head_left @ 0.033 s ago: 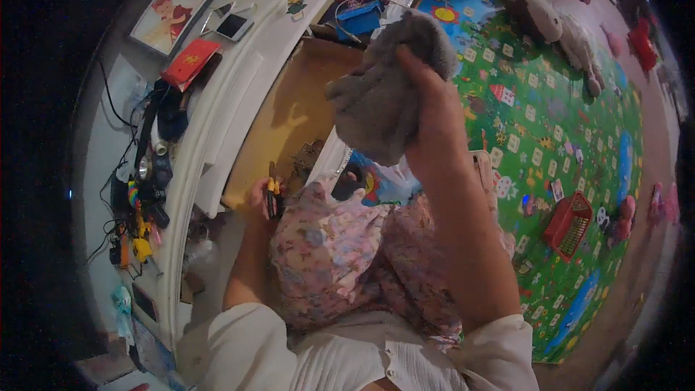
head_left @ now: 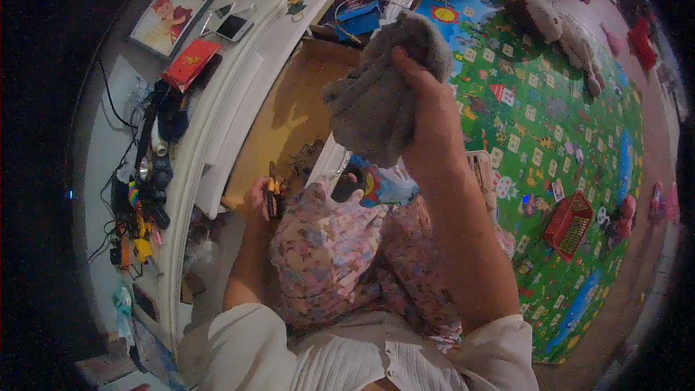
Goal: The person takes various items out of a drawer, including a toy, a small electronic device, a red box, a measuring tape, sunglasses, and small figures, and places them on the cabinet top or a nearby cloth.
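My right hand (head_left: 434,116) is raised in front of me, its fingers closed on a bunched grey cloth (head_left: 376,94). The cloth hangs in folds above the edge of a pulled-out drawer (head_left: 289,87) with a yellow-brown bottom. Lower down on the left, my left hand (head_left: 257,199) is closed round a small black and yellow-orange tool (head_left: 273,195), whose exact kind I cannot make out. That hand is at the drawer's near end. Close by in the drawer lies a dark tangled bundle (head_left: 305,159).
A white cabinet top (head_left: 246,43) on the left bears a framed picture (head_left: 168,16), a red packet (head_left: 191,63) and a phone (head_left: 232,27). Another drawer holds a blue box (head_left: 360,18). On the right, a green play mat (head_left: 536,123) carries a red basket (head_left: 568,226) and a plush toy (head_left: 557,29).
My right hand and the grey cloth have shifted very slightly to the left. My left hand keeps its place with the tool.
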`<state>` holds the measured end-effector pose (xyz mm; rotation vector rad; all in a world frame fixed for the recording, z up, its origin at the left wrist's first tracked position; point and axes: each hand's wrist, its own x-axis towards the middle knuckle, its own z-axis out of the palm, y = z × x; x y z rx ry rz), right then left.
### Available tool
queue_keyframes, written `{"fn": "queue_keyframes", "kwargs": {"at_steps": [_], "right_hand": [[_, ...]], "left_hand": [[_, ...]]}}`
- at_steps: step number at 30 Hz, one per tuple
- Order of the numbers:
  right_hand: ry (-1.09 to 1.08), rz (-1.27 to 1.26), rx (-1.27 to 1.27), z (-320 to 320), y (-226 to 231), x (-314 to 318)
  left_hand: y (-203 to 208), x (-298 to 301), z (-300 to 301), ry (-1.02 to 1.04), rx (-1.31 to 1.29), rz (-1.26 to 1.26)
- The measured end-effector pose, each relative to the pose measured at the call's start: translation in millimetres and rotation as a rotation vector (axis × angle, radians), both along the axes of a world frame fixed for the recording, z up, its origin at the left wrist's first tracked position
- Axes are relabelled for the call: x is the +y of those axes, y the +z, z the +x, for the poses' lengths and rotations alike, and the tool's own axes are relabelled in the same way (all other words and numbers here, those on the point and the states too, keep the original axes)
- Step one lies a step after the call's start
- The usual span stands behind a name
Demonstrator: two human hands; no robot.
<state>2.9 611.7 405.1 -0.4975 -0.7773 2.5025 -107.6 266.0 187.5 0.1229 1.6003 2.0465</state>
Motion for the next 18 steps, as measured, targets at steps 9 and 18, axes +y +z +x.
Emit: {"fn": "queue_keyframes", "kwargs": {"at_steps": [9,18], "right_hand": [[0.090,-0.018,-0.006,-10.5,-2.7,-21.5],[0.204,0.180,-0.139,-26.0,-14.3,-41.3]], "left_hand": [[-7.0,0.1,-3.1,0.080,-0.196,-0.013],[79.7,40.0,14.5,0.012,-0.193,0.378]]}}
